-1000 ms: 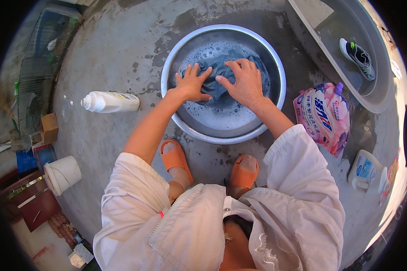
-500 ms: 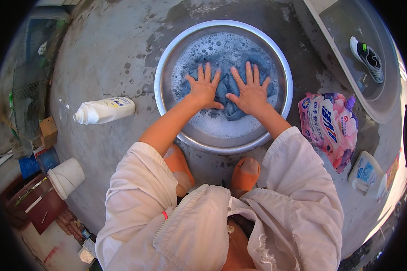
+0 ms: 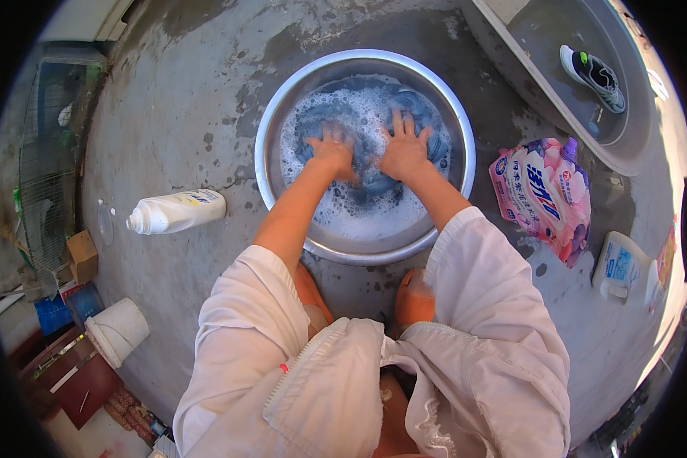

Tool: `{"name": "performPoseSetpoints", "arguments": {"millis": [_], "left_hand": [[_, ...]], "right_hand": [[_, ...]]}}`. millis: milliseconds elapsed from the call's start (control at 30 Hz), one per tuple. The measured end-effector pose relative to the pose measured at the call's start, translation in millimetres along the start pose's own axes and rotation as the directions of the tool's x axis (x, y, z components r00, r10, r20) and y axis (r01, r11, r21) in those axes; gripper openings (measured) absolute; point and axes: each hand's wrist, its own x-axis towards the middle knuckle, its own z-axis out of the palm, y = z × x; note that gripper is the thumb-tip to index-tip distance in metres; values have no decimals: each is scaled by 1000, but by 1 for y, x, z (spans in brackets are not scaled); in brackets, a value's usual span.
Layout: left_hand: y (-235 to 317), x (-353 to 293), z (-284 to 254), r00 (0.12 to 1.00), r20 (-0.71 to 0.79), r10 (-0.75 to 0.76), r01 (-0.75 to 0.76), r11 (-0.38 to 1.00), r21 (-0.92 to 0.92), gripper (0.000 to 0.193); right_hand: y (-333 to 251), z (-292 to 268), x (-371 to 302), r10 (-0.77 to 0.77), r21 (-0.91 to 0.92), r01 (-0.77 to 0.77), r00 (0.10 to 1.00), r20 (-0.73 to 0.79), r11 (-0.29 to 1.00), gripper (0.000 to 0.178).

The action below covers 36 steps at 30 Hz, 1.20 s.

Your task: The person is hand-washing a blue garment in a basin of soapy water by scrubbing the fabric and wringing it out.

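Note:
A wide metal basin (image 3: 462,160) of sudsy water stands on the ground in front of my feet. Blue-grey cloth (image 3: 374,182) lies soaked in it, partly covered by foam. My left hand (image 3: 333,153) presses on the cloth at the basin's left, fingers apart and their tips partly under the suds. To its right, my right hand (image 3: 406,150) rests on the cloth with spread fingers, its thumb side blurred in the water. Neither hand grips anything that shows.
On the left lies a white bottle (image 3: 177,211), with a white bucket (image 3: 118,333) farther back. A pink detergent pouch (image 3: 543,197) and a white jug (image 3: 620,267) lie at the right. Beyond them, a large grey tub (image 3: 626,145) holds a sneaker (image 3: 594,79).
My hands have sunk deeper into the suds and pushed the cloth down and about. The whole view has shifted slightly, with the basin appearing a little lower and farther left.

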Motion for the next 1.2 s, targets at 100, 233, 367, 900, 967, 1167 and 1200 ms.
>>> {"name": "performPoseSetpoints", "arguments": {"millis": [100, 233, 367, 900, 967, 1167, 1200], "left_hand": [[-2, -11, 7, 989, -148, 19, -28, 998, -63, 107], [-11, -18, 36, 913, -405, 42, -88, 991, -97, 77], [-23, -29, 28, 890, -453, 52, -151, 971, -186, 25], [-60, -43, 3, 808, -421, -412, -336, 265, -904, 24], [-57, -44, -8, 822, -430, -375, -428, 94, -899, 24], [-69, -30, -3, 837, -306, -455, -433, -207, -877, 20], [-71, -29, 0, 837, -272, -475, -412, -218, -885, 19]], "right_hand": [[1, -4, -12, -8, 77, 14, 997, -80, 997, 76], [1, -8, -27, 61, 185, -25, 979, -192, 982, 71], [17, -13, -29, 114, 249, -58, 969, -218, 967, 45], [16, -73, -26, 255, 985, 78, 960, -116, 153, 19], [23, -46, -23, 223, 935, 26, 968, -112, 354, 25], [27, -15, -26, -119, 596, 73, 992, 39, 799, 43], [25, -17, -28, -165, 472, 74, 974, 154, 878, 49]]}}
